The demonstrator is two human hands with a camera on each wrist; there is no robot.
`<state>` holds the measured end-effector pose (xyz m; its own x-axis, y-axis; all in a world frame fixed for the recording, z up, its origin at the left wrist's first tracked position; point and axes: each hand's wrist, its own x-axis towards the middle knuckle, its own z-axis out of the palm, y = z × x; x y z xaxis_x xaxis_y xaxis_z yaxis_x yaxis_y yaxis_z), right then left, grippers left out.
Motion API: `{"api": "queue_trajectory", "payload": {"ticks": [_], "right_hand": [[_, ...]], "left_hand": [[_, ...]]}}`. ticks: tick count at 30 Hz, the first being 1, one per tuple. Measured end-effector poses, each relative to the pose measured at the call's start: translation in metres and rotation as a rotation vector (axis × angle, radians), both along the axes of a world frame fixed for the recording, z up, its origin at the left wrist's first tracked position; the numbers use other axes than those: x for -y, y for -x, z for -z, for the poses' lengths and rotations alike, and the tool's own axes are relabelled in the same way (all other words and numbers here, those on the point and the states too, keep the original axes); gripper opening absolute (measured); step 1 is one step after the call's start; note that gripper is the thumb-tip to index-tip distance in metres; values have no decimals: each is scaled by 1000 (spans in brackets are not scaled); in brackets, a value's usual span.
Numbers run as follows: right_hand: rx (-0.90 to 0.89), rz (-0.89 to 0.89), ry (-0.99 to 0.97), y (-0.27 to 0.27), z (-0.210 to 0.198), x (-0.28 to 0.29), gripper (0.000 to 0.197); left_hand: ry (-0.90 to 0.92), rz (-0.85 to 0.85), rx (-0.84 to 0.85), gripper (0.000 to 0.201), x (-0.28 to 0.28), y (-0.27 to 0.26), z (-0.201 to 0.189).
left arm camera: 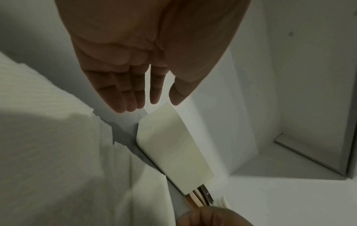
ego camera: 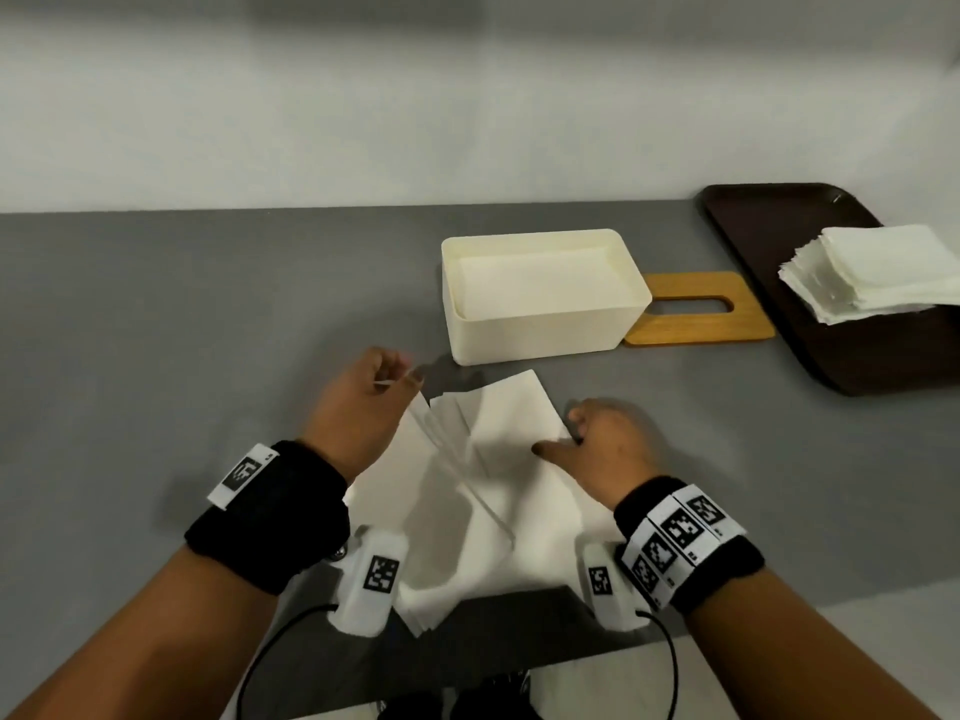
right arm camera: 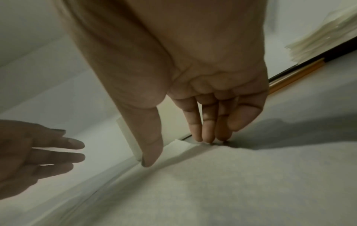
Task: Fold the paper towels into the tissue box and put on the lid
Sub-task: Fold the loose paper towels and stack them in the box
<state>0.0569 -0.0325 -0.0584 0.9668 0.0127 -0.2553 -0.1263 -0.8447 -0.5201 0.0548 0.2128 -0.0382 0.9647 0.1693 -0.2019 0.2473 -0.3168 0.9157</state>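
Note:
Several white paper towels point(ego camera: 493, 459) lie overlapped on the grey table point(ego camera: 156, 330) in front of me, one sheet's edge raised in a fold. My left hand point(ego camera: 395, 376) hovers over their far left corner; in the left wrist view its fingers point(left arm camera: 135, 97) are straight and hold nothing. My right hand point(ego camera: 561, 433) presses the sheets' right edge, fingertips point(right arm camera: 208, 137) and thumb down on the paper point(right arm camera: 231, 175). The cream tissue box point(ego camera: 540, 298) stands without its lid just behind, with paper inside. Its slotted wooden lid point(ego camera: 696, 309) lies flat to the box's right.
A dark brown tray point(ego camera: 779, 226) at the back right carries a stack of white paper towels point(ego camera: 883, 272). A grey wall runs along the table's far edge. The table's near edge lies under my wrists, with cables hanging from the wrist cameras.

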Motion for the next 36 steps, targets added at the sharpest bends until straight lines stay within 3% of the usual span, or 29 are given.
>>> {"api": "queue_trajectory", "payload": {"ticks": [4, 7, 14, 16, 19, 25, 30, 33, 36], "right_hand": [[-8, -23, 233, 4, -5, -11, 48], [-57, 3, 257, 6, -9, -16, 52], [-17, 221, -112, 12, -6, -18, 41], [15, 234, -162, 13, -3, -15, 23], [68, 236, -222, 15, -5, -10, 30], [175, 223, -344, 26, -38, 4, 11], [186, 214, -649, 44, -62, -10, 9], [128, 169, -821, 53, -67, -37, 2], [70, 186, -924, 54, -61, -67, 6]], "left_hand": [[12, 9, -6, 11, 0, 19, 2], [31, 21, -13, 3, -2, 29, 2], [23, 42, -16, 14, -10, 44, 5], [23, 51, -23, 10, -12, 47, 6], [14, 65, -24, 4, -15, 52, 9], [47, 76, -28, 6, -15, 56, 10], [324, 128, -55, 29, 9, 60, -6], [539, 175, -65, 24, 25, 63, -16], [607, 99, 26, 26, 26, 65, -18]]}}
